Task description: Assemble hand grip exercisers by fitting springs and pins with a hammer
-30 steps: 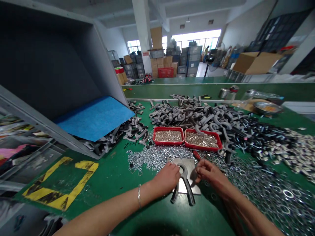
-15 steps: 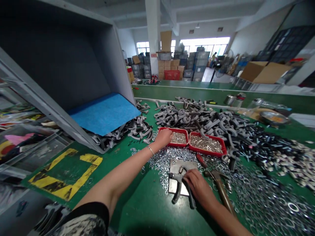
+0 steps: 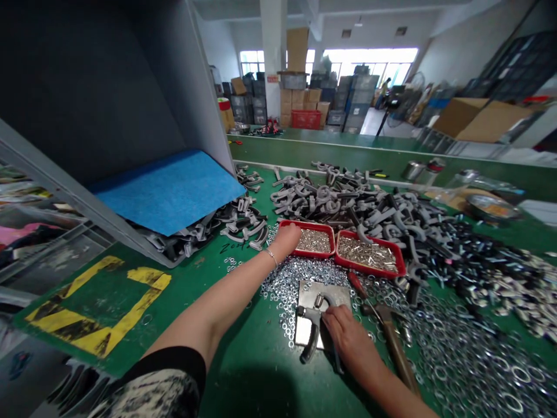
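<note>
My left hand (image 3: 288,237) reaches over the left end of the left red tray (image 3: 314,254), which holds small metal pins. Its fingers are curled down among them, and whatever they pinch is hidden. On a square metal plate (image 3: 303,335) lies a grey plier-like tool (image 3: 310,316) with two dark handles and a small metal cylinder near its top. My right hand (image 3: 346,332) is closed over the right handle of this tool, covering much of it. Small shiny rings (image 3: 285,290) lie scattered around the plate.
A hammer (image 3: 397,348) and a red-handled screwdriver (image 3: 357,284) lie right of the plate. Beyond the right red tray (image 3: 369,264) is a heap of grey handle parts (image 3: 322,194). Large rings (image 3: 470,371) spread at right. A grey crate (image 3: 209,87) with a blue sheet (image 3: 174,188) stands left.
The camera view has shifted a little. My left hand stays at the left tray, its fingers lower among the pins. My right hand covers more of the tool's right handle.
</note>
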